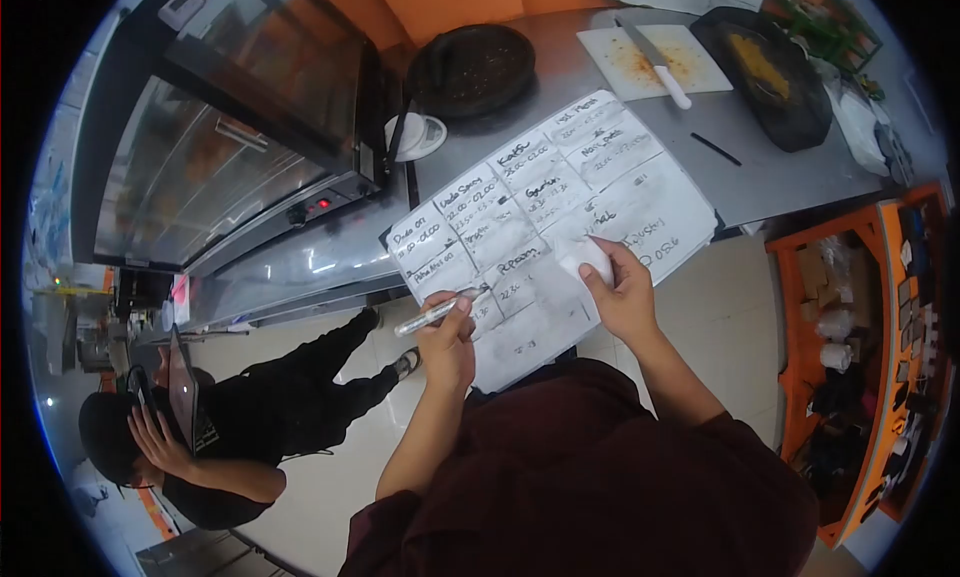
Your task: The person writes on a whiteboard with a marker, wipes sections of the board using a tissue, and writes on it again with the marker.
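A whiteboard (545, 322) with a handwritten grid of names and times lies tilted, its far part over the metal counter and its near edge close to my body. My left hand (448, 342) is closed around a marker (432, 315), whose tip points right, at the board's lower left cells. Pressed on the board, my right hand (625, 292) grips a crumpled white tissue (580, 257) between thumb and fingers. The writing around the tissue is smudged grey.
On the counter (560, 52) are a dark stone mortar (475, 69), a small scale (415, 137), a cutting board (620, 67) with a knife (657, 65), a black tray (760, 72) and a black stick (716, 149). A glass cabinet (240, 127), another person (270, 407) and an orange shelf (870, 367) flank me.
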The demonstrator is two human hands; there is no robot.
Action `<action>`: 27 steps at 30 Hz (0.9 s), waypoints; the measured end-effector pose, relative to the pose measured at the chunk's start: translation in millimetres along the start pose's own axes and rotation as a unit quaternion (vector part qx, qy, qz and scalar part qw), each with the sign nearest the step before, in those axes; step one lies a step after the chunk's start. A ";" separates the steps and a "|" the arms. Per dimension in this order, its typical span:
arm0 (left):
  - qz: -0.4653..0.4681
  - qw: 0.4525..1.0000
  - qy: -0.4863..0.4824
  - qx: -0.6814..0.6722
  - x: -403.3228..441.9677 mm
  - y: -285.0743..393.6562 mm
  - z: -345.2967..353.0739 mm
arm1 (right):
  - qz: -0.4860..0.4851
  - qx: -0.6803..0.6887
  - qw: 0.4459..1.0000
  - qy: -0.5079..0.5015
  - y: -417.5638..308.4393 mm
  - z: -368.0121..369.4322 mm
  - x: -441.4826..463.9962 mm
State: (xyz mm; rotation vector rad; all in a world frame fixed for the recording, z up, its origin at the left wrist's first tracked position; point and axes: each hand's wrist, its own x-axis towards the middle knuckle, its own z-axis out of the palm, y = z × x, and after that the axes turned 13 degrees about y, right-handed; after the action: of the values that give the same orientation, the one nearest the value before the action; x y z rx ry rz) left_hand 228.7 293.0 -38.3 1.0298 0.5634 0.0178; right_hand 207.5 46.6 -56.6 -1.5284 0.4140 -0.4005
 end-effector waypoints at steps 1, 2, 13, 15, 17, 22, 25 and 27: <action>0.005 1.000 -0.006 0.011 -4.9 3.9 8.4 | -0.043 0.003 0.999 -0.020 -6.6 3.6 -0.7; 0.010 1.000 -0.014 0.022 -9.9 6.4 13.8 | -0.085 0.006 0.996 -0.039 -16.4 8.7 -2.4; -0.007 0.998 -0.062 0.024 -21.5 -1.5 6.6 | -0.229 0.008 0.959 -0.169 -30.6 51.3 -24.4; -0.038 0.997 -0.070 0.008 -22.3 -4.0 3.2 | -0.142 -0.010 0.969 -0.201 -29.1 47.7 -27.2; -0.068 0.995 -0.068 -0.021 -25.2 -5.2 2.0 | 0.013 0.058 0.976 -0.210 -23.5 49.1 -31.6; -0.105 0.994 0.000 -0.022 -18.0 -4.7 6.6 | 0.344 0.330 0.867 -0.144 -9.9 53.2 -31.5; -0.140 0.989 -0.010 -0.046 -5.8 1.3 -10.9 | 0.399 0.395 0.813 -0.156 -19.1 43.2 -24.9; -0.154 0.985 -0.027 -0.071 -5.0 7.4 -8.6 | 0.413 0.419 0.786 -0.190 -13.8 41.7 -21.1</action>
State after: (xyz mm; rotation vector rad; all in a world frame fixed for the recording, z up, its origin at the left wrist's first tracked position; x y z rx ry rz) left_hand 222.3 302.5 -33.4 0.7947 0.6581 -0.2387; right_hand 210.0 93.1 -42.6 -0.4233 0.4534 0.3986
